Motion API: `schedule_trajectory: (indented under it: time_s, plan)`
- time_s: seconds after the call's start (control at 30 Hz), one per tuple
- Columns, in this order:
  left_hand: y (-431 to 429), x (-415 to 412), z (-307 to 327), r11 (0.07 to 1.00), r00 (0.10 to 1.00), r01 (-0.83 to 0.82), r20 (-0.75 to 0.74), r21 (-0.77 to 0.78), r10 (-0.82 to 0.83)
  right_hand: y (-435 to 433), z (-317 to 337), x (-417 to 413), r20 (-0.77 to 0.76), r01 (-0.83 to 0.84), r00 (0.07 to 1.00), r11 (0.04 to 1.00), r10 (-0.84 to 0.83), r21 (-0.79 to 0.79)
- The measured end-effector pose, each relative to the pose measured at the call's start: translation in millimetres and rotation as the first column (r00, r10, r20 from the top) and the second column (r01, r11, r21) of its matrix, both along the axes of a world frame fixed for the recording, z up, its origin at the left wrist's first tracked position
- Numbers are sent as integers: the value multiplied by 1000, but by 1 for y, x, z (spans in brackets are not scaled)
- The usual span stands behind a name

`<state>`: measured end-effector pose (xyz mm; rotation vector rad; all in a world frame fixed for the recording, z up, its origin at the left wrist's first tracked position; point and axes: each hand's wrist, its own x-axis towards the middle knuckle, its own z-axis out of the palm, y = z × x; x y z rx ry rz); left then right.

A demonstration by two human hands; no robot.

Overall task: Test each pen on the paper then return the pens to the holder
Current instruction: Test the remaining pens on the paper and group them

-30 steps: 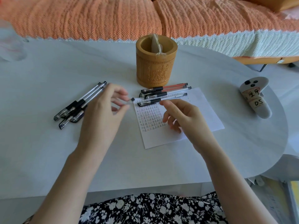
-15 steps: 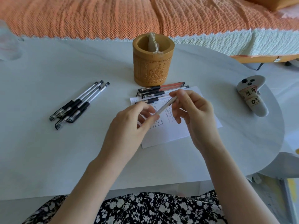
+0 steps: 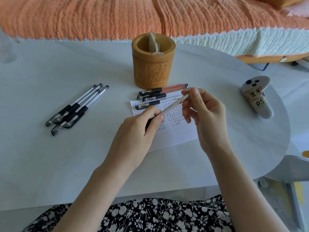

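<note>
Pens (image 3: 76, 109) left of paper (image 3: 177, 131)

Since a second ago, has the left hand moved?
Yes. The left hand has shifted right, away from the loose pens, and now sits over the paper, gripping the dark end of the pen that the right hand also holds.

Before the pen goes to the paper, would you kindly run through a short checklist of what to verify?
1. Pen held: ok, the left hand grips its dark end and the right hand its clear barrel.
2. Cap off: cannot tell, the left hand hides the tip.
3. Paper reachable: ok, it lies directly under both hands.
4. Blank writing space: ok, the near part of the sheet is unmarked.
5. Holder ready: ok, upright behind the paper, with only a small packet inside.
6. Piles kept apart: ok, one group of pens lies left, another at the paper's far edge.
</note>
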<state>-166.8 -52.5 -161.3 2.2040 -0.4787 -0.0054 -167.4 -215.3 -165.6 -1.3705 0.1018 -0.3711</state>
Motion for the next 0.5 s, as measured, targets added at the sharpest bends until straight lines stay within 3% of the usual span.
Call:
schedule_trajectory:
  time_s: [0.5]
  plan:
    - [-12,1,3,997,998,0,-67,-72,-5,-5,-4,1,-15,104,994,994,-104,-25]
